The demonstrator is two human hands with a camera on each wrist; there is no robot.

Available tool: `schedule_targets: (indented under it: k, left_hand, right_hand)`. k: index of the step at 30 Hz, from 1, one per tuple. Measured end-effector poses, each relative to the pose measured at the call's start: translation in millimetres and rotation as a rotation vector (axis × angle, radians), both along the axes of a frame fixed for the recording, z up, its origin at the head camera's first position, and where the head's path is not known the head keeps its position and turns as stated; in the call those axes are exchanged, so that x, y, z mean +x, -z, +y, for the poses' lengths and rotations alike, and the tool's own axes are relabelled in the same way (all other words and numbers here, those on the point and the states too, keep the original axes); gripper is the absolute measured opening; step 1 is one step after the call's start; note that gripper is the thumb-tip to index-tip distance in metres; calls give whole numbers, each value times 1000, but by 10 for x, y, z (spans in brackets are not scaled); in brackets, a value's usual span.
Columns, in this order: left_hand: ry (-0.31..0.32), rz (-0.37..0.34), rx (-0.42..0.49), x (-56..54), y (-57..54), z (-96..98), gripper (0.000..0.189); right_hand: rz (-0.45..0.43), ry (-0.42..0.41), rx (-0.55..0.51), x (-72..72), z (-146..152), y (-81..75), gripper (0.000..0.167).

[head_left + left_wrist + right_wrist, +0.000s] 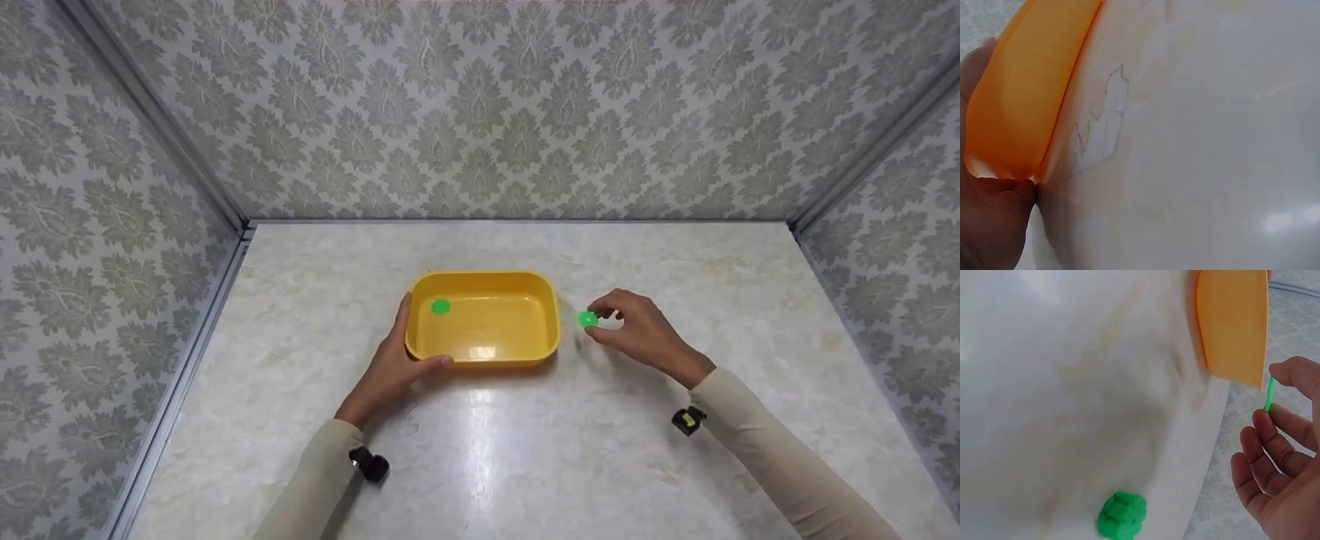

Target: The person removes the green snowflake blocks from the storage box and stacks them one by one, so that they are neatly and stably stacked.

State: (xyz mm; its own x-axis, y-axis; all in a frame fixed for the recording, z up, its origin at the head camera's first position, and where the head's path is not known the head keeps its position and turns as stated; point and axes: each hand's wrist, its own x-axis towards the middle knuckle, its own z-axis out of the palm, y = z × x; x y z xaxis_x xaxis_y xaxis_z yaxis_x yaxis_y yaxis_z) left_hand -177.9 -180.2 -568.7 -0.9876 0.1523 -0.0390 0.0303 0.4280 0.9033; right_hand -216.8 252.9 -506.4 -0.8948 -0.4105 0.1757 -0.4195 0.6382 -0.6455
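A yellow plastic tub [482, 360] stands on the table, with one small green disc [440, 307] lying flat inside, toward its far left corner. My left hand [397, 365] holds the tub's near left corner, fingers along the left wall and thumb at the near rim. Just right of the tub, my right hand [637, 330] pinches another thin green disc [587, 319] between thumb and fingertips. The right wrist view shows this pinched disc [1270, 393] edge-on beside the tub's rim. Lower in that view, a green stack of notched pieces [1122, 516] sits on the table.
The pale marbled table [480, 450] meets patterned walls [480, 112] at the back and both sides. Light reflects off the tabletop in front of the tub. A small black device [370, 464] is strapped at the left wrist, another black device [688, 420] at the right.
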Motion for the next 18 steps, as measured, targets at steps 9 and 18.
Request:
schedule_targets:
  k: [9,18]
  left_hand:
    - [10,-1,20,10,-14,-10,132]
    - [10,-3,33,13,-26,-8,133]
  right_hand:
    - [-41,50,-14,46,163,30,19]
    - [-55,66,-14,95,272,88,20]
